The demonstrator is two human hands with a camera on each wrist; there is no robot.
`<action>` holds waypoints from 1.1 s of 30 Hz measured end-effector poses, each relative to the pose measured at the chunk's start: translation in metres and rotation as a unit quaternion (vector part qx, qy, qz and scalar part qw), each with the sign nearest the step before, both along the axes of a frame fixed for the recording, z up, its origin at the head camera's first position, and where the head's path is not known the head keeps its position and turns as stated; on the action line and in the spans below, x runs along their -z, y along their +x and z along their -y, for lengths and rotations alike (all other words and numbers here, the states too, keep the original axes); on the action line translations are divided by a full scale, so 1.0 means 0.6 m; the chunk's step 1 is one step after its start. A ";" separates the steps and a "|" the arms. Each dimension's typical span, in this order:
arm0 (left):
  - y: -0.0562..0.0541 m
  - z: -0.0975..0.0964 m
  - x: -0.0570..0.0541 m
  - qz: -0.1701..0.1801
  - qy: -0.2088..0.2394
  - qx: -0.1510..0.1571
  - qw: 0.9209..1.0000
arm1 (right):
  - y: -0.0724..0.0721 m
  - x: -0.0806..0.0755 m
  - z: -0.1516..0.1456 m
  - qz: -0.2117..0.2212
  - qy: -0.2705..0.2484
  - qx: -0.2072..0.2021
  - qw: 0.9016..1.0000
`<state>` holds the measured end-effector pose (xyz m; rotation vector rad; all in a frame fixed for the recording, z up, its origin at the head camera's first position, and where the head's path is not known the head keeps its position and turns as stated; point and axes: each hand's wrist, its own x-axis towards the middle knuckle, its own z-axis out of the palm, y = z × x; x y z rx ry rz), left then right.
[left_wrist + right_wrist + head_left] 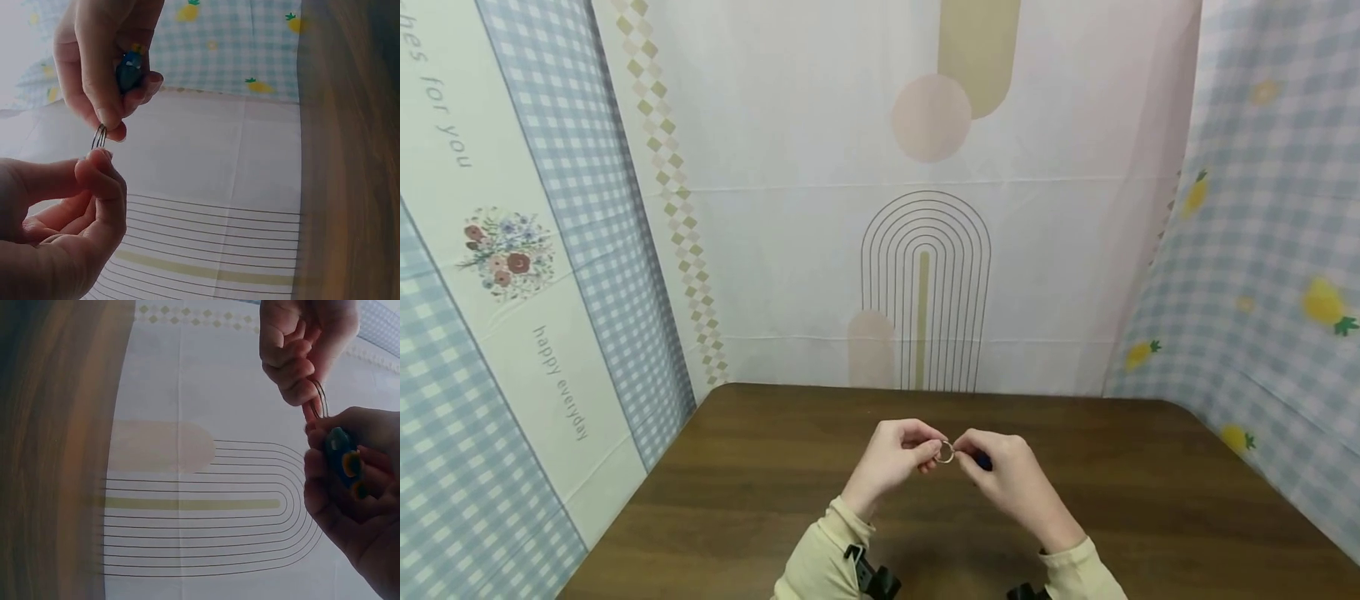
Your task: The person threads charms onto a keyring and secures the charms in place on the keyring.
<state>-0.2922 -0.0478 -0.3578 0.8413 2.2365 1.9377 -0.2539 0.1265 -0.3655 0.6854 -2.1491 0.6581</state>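
Note:
Above the table, my left hand (883,462) pinches a thin metal split key ring (946,462) between thumb and forefinger. My right hand (1011,479) meets it from the other side, thumb and forefinger pinching at the ring's opposite edge. Seen from the left wrist, the ring (99,135) stands nearly edge-on between both sets of fingertips, its coils slightly apart. A small dark blue charm (340,456) with yellow-orange parts sits within the curled fingers of my right hand. Fingers hide how the charm joins the ring.
A brown wooden table (737,500) spreads beneath both hands. Behind it hangs a pale patterned cloth (790,250). Blue checked cloths hang on the left (572,167) and on the right (1262,250). Each wrist carries a black strap mount (880,581).

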 end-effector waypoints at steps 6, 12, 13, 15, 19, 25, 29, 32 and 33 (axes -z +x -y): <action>-0.006 -0.013 0.009 0.046 0.060 0.019 0.997 | -0.008 0.004 -0.005 -0.020 -0.035 0.021 0.999; -0.005 -0.017 0.008 0.071 0.122 -0.005 0.990 | -0.016 0.006 -0.006 -0.037 -0.051 0.019 0.998; -0.006 -0.017 0.008 0.070 0.122 -0.010 0.990 | -0.017 0.005 -0.007 -0.037 -0.050 0.015 0.998; -0.008 -0.017 0.007 0.066 0.119 -0.013 0.991 | -0.019 0.004 -0.009 -0.032 -0.043 0.008 0.999; -0.012 -0.016 0.006 0.043 0.076 -0.018 0.996 | -0.019 0.002 -0.015 -0.006 -0.006 -0.009 1.000; -0.018 -0.017 0.006 -0.008 -0.034 -0.011 0.999 | -0.021 0.000 -0.027 0.071 0.065 -0.053 0.994; -0.021 -0.022 0.006 -0.012 -0.078 0.002 0.997 | -0.024 -0.001 -0.032 0.089 0.079 -0.068 0.991; -0.025 -0.026 0.007 -0.003 -0.062 0.016 0.998 | -0.026 -0.001 -0.035 0.089 0.063 -0.051 0.993; -0.026 -0.027 0.007 0.004 -0.049 0.020 0.999 | -0.027 -0.002 -0.035 0.087 0.055 -0.042 0.994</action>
